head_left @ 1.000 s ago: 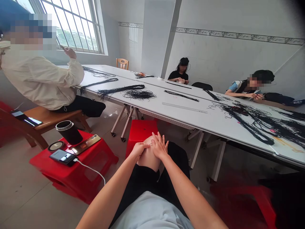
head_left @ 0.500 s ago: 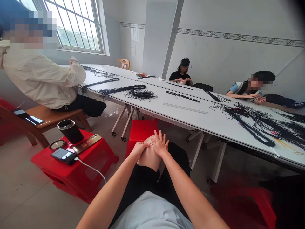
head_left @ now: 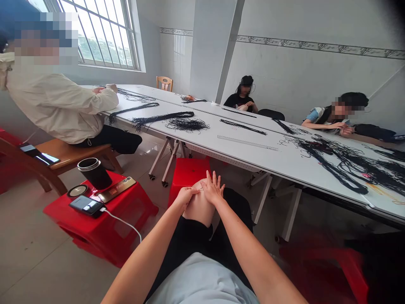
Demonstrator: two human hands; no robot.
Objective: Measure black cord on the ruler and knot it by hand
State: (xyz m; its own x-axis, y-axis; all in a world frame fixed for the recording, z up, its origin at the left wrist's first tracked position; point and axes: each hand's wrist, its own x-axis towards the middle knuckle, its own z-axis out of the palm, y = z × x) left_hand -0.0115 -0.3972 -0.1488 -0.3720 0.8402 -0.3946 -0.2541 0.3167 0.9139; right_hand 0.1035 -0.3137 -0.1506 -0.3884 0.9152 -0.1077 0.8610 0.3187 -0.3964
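Over the last second, little shift at the hands. Left hand: thumb and forefinger together, apparently pinching a thin strand of unclear colour, which lies on the bare knee between both hands. Right hand: palm flat on the knee, fingers spread apart. Far left, the cream-jacketed co-worker's hand is now lower, near the long white table. Judgement: work at the knee remains at the same stage.

Daylight floods through a barred, metal-framed window at upper left, overexposed, brightening the long white worktop and glinting off the glossy grey floor; shadow and blur swallow a red plastic seat at lower right.
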